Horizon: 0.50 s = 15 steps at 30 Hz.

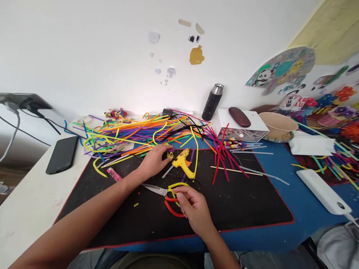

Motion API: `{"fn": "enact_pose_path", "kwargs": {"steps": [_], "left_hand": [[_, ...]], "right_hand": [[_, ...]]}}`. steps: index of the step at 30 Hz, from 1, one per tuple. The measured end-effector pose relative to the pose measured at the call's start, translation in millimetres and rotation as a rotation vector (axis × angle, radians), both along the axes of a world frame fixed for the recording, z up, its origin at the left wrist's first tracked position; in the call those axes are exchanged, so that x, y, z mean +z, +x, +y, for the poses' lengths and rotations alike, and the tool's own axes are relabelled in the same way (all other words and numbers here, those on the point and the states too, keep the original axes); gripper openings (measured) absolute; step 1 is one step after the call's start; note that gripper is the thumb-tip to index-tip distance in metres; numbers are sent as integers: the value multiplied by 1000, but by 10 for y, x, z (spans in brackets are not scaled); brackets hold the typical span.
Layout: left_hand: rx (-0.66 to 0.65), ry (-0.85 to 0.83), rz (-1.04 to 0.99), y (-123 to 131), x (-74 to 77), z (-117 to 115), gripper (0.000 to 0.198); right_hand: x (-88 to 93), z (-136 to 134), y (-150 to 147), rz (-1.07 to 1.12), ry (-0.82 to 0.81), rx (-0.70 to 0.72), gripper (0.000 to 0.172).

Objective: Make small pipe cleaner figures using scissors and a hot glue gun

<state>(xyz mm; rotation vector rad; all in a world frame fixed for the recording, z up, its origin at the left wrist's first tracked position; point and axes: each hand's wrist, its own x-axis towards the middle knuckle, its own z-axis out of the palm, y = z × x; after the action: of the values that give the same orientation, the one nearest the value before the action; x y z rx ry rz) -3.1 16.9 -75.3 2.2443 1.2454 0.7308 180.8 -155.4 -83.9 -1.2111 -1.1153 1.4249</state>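
Note:
My left hand reaches across the black mat, its fingers pinched on a small yellow piece right beside the yellow glue gun. My right hand rests on the mat nearer to me, fingers closed on a curved yellow pipe cleaner above the red handles of the scissors. The scissors' blades point left, toward my left forearm.
A heap of coloured pipe cleaners covers the back of the mat. A black phone lies at left, a pink lighter on the mat. A black flask, white box, paper bowl and white device stand right.

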Motion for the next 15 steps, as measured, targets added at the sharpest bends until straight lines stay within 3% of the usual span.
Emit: {"fn": "enact_pose_path", "kwargs": {"steps": [11,15], "left_hand": [[19,113,137,-79,-8,-82,42],[36,88,59,-127,128,-151,42]], "right_hand": [[-6,1,10,-40,13,3,44],[0,-5,5,-23,15,-2,44]]}}
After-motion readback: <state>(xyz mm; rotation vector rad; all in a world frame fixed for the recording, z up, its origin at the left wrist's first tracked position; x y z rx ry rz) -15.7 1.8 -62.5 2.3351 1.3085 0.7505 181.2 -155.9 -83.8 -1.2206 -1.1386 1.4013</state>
